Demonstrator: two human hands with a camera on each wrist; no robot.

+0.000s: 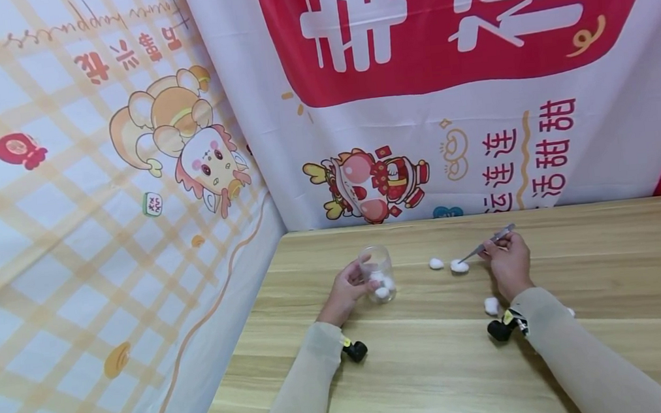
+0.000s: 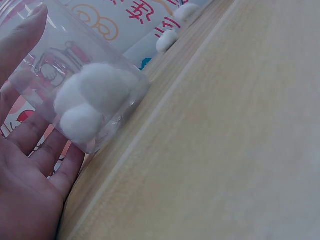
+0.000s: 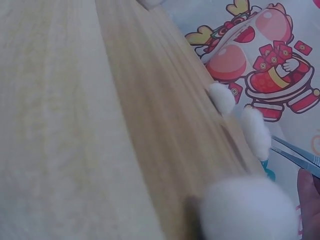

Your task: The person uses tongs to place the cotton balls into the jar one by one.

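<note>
Head view: left hand curled round a clear plastic jar standing on the wooden table, with a few cotton balls already inside. Right hand pinching metal tweezers, tips down at a cotton ball lying right of the jar; whether clamped on it or merely touching, cannot tell. Another loose ball just beside that one, between it and the jar, and a third nearer the right wrist. Judged partly done: some balls in, at least three left out.

Left wrist view: fingers wrapped against the jar wall, thumb side hidden; two or three balls packed at the bottom. Two loose balls far off along the table edge.

Right wrist view: tweezer tips close together, meeting the side of an upright-looking ball; grip not clear. Another ball just beyond, a blurred one close to the lens. Only a fingertip showing at the frame edge.
</note>
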